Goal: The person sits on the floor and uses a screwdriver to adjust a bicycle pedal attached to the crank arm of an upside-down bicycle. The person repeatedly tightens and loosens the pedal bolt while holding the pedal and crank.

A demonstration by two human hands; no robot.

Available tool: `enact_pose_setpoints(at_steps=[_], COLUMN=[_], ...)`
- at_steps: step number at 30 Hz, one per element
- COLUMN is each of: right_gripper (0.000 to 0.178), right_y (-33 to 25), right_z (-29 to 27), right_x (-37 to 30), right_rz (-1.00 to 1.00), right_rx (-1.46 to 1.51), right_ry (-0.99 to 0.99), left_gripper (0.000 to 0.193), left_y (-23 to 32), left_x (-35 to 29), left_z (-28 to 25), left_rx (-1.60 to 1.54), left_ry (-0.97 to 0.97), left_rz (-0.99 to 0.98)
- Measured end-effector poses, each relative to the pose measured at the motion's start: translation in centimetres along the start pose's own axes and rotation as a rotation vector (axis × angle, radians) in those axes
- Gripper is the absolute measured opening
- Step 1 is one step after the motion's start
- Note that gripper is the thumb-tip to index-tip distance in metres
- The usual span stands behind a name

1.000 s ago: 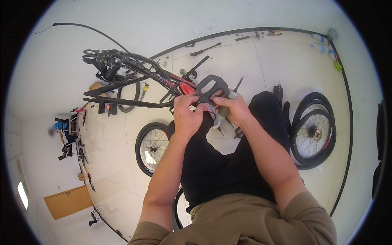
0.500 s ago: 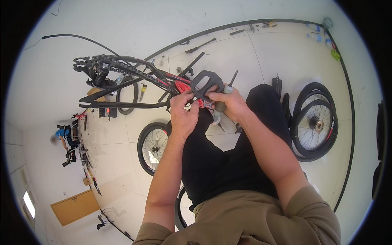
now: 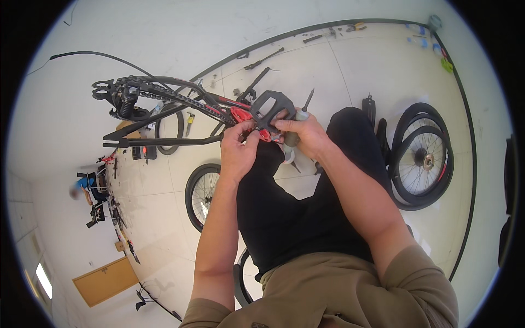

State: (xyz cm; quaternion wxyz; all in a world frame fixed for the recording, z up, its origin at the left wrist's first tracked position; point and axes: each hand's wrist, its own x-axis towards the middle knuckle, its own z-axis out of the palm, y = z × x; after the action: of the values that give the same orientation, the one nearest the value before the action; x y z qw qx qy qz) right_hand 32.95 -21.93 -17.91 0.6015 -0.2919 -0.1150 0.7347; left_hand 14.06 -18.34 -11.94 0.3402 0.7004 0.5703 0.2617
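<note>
One bike frame (image 3: 164, 141). One pedal (image 3: 279, 104) at its near end, between both hands. Right hand (image 3: 311, 135) fingers clamped on a screwdriver (image 3: 302, 115); left hand (image 3: 238, 158) fingers at pedal base, can't tell if gripping. One wheel (image 3: 206, 198) by left leg. Pale tiled floor (image 3: 320, 71), white walls (image 3: 219, 27), one tan door (image 3: 105, 281).
</note>
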Motion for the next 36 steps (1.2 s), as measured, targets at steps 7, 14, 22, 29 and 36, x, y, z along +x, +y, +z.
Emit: enact_pose_setpoints(at_steps=[7, 14, 22, 29, 36], right_gripper=[0.019, 0.019, 0.019, 0.018, 0.018], right_y=[-0.1, 0.2, 0.2, 0.0, 0.1], right_z=[-0.2, -0.3, -0.7, -0.3, -0.4], right_x=[0.1, 0.3, 0.5, 0.2, 0.4], right_rz=[0.017, -0.001, 0.014, 0.015, 0.011], right_rx=[-0.030, 0.016, 0.004, 0.007, 0.045], right_ry=[0.015, 0.006, -0.012, -0.013, -0.030], left_gripper=[0.011, 0.016, 0.024, 0.024, 0.031], left_y=[1.5, 1.1, 2.3, 0.9, 0.2], left_x=[0.9, -0.6, -0.1, 0.4, -0.3], left_z=[-0.3, 1.3, 0.2, 0.9, 1.1], left_rx=[-0.204, 0.087, 0.195, 0.075, -0.009], left_ry=[-0.133, 0.104, -0.002, 0.013, -0.020], left_rz=[-0.086, 0.118, 0.163, -0.076, -0.106])
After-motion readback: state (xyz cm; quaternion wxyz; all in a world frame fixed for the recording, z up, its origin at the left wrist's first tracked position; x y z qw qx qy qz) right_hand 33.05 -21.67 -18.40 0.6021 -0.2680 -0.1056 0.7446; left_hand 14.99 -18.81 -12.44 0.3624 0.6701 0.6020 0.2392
